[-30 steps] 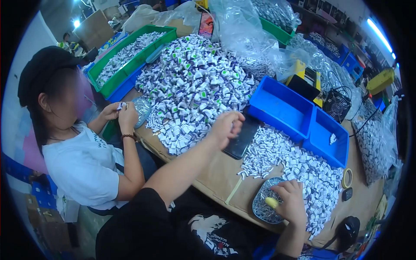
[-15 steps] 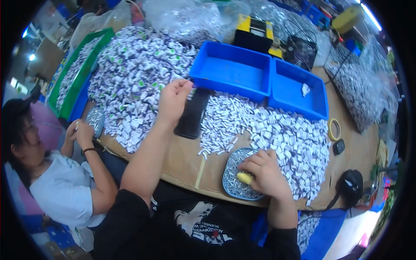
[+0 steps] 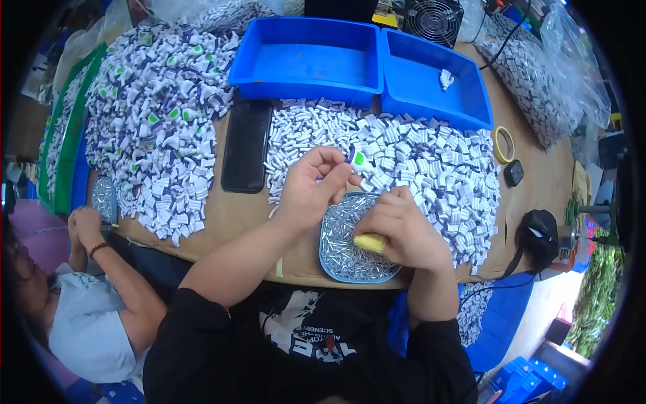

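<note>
My left hand (image 3: 311, 187) pinches a small white plastic piece (image 3: 361, 160) with a purple edge and a green patch, above the pile of striped pieces. Below it, my right hand (image 3: 404, 230) reaches into a shallow blue-grey tray (image 3: 326, 254) of thin metal pins (image 3: 346, 258). Its fingers are bent together, and whatever is between them is hidden. A yellow wrap (image 3: 370, 243) covers a digit of that hand. Around the tray's far side lie small white tubes (image 3: 296, 131) and flat white pieces with dark stripes (image 3: 444, 175).
Two blue bins (image 3: 306, 87) stand at the back; the right one holds a white piece (image 3: 446, 79). A black phone (image 3: 247, 145) lies beside a big pile of white-and-purple parts (image 3: 155, 114). A tape roll (image 3: 503, 144) sits at right. A co-worker's hands (image 3: 86, 225) are at far left.
My left hand has moved from the big pile on the left to above the tray, holding the piece. My right hand stays at the tray. The view has shifted.
</note>
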Available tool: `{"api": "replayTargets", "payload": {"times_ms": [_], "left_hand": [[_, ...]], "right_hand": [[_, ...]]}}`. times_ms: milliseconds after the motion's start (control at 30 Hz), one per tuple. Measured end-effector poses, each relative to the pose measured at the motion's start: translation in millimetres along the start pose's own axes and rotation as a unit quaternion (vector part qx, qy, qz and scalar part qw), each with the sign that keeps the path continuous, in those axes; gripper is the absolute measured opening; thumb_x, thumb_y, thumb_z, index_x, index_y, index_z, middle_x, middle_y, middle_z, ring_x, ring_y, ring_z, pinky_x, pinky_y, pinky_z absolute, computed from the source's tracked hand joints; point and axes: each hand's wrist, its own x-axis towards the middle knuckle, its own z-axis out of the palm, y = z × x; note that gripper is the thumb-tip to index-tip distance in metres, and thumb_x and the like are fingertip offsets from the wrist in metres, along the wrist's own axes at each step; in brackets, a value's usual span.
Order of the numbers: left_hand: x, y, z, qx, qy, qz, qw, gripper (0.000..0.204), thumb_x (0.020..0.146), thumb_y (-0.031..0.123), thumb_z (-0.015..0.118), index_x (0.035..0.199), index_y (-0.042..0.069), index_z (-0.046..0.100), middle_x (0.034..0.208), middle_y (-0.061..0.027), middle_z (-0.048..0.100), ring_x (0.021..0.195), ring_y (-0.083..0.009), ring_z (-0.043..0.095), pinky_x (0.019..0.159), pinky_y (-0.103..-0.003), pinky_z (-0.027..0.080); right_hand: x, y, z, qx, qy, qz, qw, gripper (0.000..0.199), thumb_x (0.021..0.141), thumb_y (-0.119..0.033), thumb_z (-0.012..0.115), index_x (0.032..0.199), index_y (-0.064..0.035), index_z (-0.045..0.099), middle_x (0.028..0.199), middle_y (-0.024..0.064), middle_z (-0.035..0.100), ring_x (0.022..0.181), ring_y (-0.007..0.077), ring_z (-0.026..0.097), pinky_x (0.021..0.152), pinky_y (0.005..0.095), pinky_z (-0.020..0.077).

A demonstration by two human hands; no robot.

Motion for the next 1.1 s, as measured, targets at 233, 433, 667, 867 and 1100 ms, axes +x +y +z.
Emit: {"api": "replayTargets", "payload": {"times_ms": [233,433,667,867,1100], "left_hand": [[-6.5,-12.9,1.4,0.099,0.042,0.130,0.986,0.018,0.092,0.012,0.059,0.102,0.001,0.049,0.083,-0.0041,0.058,0.076,-0.0075,0.056,0.069,-0.020,0.045],[-9.4,-21.3,8.6,0.102,0.096,0.158,0.977,0.016,0.092,0.013,0.060,0.100,0.004,0.049,0.076,-0.0010,0.056,0.066,-0.0041,0.050,0.060,-0.018,0.040],[-6.5,-14.8,2.5,0.125,0.082,0.180,0.972,0.012,0.091,0.009,0.060,0.097,0.002,0.052,0.077,-0.0016,0.057,0.068,-0.0054,0.052,0.063,-0.019,0.042],[3.7,-4.8,-5.2,0.133,0.065,0.172,0.974,0.012,0.090,0.009,0.061,0.096,0.002,0.053,0.077,-0.0009,0.057,0.069,-0.0058,0.053,0.064,-0.019,0.042],[4.9,-0.6,-8.6,0.128,0.058,0.192,0.971,0.012,0.091,0.010,0.060,0.096,0.004,0.053,0.076,-0.0005,0.057,0.064,-0.0037,0.050,0.058,-0.017,0.038]], "right_hand": [[-12.2,-9.3,-1.5,0.040,0.186,0.076,0.979,0.022,0.075,-0.019,0.070,0.089,-0.0037,0.064,0.092,0.0115,0.064,0.091,0.0275,0.058,0.078,0.0374,0.0456],[-46.9,-14.2,51.9,0.103,0.318,0.071,0.940,0.042,0.090,-0.041,0.056,0.099,-0.0005,0.060,0.109,0.0175,0.060,0.108,0.0359,0.055,0.097,0.0473,0.0384],[-32.9,-2.1,67.2,0.207,0.442,0.055,0.871,0.040,0.096,-0.034,0.038,0.095,0.0026,0.056,0.111,0.0227,0.057,0.110,0.0352,0.055,0.102,0.0484,0.0338],[-13.8,-4.8,70.3,0.203,0.439,0.059,0.873,0.036,0.093,-0.029,0.039,0.089,0.0006,0.060,0.104,0.0183,0.063,0.105,0.0315,0.059,0.103,0.0505,0.0317],[1.8,-29.7,23.1,0.049,0.291,0.102,0.950,0.017,0.085,-0.016,0.056,0.095,-0.0026,0.060,0.097,0.0137,0.061,0.094,0.0275,0.059,0.090,0.0418,0.0420]]}}
